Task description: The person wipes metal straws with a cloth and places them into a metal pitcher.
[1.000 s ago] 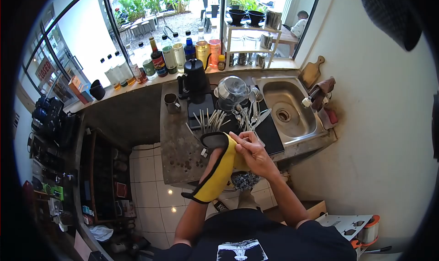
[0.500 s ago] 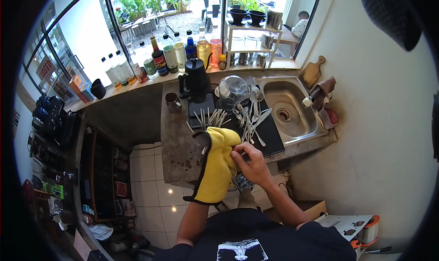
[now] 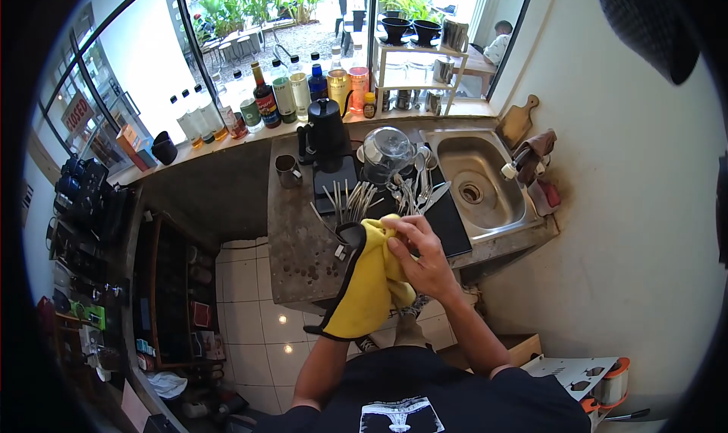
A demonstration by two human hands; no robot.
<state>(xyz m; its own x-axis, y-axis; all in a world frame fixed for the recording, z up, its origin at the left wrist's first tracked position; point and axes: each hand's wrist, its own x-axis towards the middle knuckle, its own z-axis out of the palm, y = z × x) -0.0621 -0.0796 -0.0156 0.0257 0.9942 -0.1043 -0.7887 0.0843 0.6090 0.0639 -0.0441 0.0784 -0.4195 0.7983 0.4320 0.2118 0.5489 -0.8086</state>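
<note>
A yellow cloth (image 3: 364, 289) with black edging drapes over my left hand, whose fingers are hidden beneath it; only the forearm (image 3: 322, 368) shows below. My right hand (image 3: 426, 262) pinches the cloth's upper right part between thumb and fingers. Whether something sits inside the cloth I cannot tell. Just beyond, thin metal straws (image 3: 353, 199) lie fanned out on the counter. Beside them, spoons, forks and knives (image 3: 413, 186) are heaped on a black mat (image 3: 453, 232), near an upside-down clear glass jar (image 3: 387, 152).
A steel sink (image 3: 493, 183) is set into the counter on the right. A black gooseneck kettle (image 3: 326, 126) and a metal cup (image 3: 287, 171) stand at the back left. Several bottles (image 3: 280, 95) line the window sill. A wooden board (image 3: 518, 120) leans on the wall.
My right hand has moved slightly up and now grips the cloth nearer its top. The cloth's top has shifted right, and a fold hangs below my right hand.
</note>
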